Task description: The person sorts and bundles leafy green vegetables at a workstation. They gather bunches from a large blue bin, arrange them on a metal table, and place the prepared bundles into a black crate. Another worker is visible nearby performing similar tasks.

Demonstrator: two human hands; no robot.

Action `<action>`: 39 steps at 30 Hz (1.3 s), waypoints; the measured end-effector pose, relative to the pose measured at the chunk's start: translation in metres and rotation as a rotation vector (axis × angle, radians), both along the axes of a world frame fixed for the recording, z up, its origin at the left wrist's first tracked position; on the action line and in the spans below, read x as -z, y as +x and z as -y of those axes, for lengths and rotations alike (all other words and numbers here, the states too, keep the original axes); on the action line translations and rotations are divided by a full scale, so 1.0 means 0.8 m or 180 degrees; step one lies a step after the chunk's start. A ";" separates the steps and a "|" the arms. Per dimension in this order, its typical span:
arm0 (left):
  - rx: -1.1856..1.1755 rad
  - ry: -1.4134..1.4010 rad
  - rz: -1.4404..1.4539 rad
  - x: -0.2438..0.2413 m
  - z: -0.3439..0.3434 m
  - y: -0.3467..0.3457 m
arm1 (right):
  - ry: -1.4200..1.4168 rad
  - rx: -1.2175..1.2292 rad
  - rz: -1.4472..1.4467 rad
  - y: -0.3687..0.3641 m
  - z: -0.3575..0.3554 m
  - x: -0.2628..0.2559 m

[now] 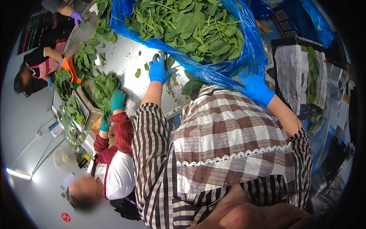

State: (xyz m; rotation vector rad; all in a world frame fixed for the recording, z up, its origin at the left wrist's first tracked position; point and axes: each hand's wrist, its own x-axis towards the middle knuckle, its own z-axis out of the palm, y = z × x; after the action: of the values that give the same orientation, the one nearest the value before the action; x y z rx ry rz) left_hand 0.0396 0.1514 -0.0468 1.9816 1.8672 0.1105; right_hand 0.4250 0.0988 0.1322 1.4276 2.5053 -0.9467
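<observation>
A large blue plastic bag (183,55) lies wide on the metal table (128,54), full of loose leafy greens (194,25). Against the tabletop, just below the bag's near edge, is my left hand (158,70) in a blue glove, fingers apart, beside a few loose leaves (169,62). My right hand (254,87), also blue-gloved, grips the bag's rim at its lower right corner, close to my checked apron. Its fingertips are partly lost in the plastic folds. Some larger dark leaves (192,87) hang by the table edge between my hands.
To the left a co-worker's green-gloved hands (117,100) hold a bunch of greens. More bunches (85,54) and an orange holder (68,68) lie beyond. A purple-gloved hand (76,17) reaches in at the far left. On the right stands a black crate (276,43) with paper-lined greens.
</observation>
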 end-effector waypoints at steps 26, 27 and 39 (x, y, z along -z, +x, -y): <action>0.2155 -0.0959 0.1115 -0.140 -0.038 0.110 | 0.1221 0.0731 0.0202 -0.036 0.030 -0.016; 0.2474 -0.0994 0.0005 -0.099 -0.037 0.069 | 0.1061 0.0774 0.0197 -0.045 0.028 -0.018; 0.1478 -0.0910 0.2452 -0.292 -0.096 0.184 | 0.1462 0.3901 -0.2259 0.099 0.088 -0.016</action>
State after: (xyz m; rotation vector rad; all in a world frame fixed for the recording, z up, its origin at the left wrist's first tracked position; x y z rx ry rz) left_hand 0.1870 0.2283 0.1867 1.7601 0.8718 0.3822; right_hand 0.5043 0.0284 0.1451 3.4576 2.0609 -1.1506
